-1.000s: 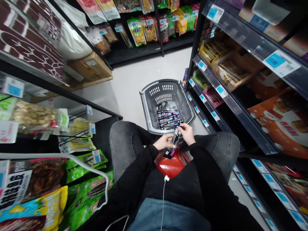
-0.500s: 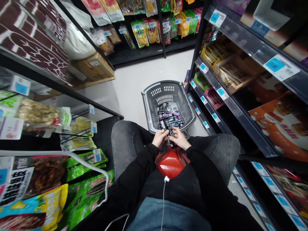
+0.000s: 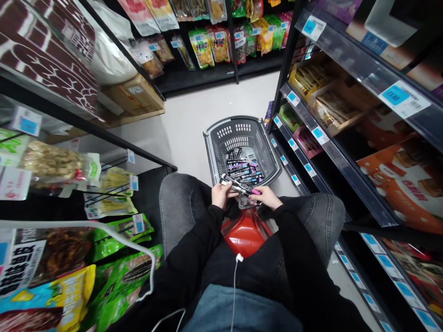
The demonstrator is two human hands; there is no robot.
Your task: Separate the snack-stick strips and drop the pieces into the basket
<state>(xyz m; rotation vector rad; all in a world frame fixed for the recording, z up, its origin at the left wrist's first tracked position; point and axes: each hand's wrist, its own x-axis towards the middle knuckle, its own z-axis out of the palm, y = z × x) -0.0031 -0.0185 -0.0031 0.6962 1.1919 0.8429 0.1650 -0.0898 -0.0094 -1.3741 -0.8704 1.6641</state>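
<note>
My left hand (image 3: 220, 195) is closed on the left end of some slim black-and-silver sticks (image 3: 238, 185), pinched between thumb and fingers. At the right end, my right hand (image 3: 267, 198) closes on a slim black stick with a purple tip (image 3: 255, 191). Whether these pieces are joined or separate, I cannot tell. Both hands are over the near rim of a grey shopping basket (image 3: 221, 131). Inside it lies a loose pile of similar slim black, purple and blue sticks (image 3: 244, 170). Their exact kind is too small to make out.
Between my knees is a glossy red object (image 3: 246, 234). Shelves with price tags (image 3: 320, 133) stand close on the right. Hanging snack bags (image 3: 131, 267) and a pale curved bar (image 3: 114, 230) are on the left. A white earphone cable (image 3: 235, 281) hangs in front of me.
My hands have moved apart, left hand leftward and right hand rightward. The dark sticks, upright between them before, now lie slantwise from hand to hand, and a purple tip shows.
</note>
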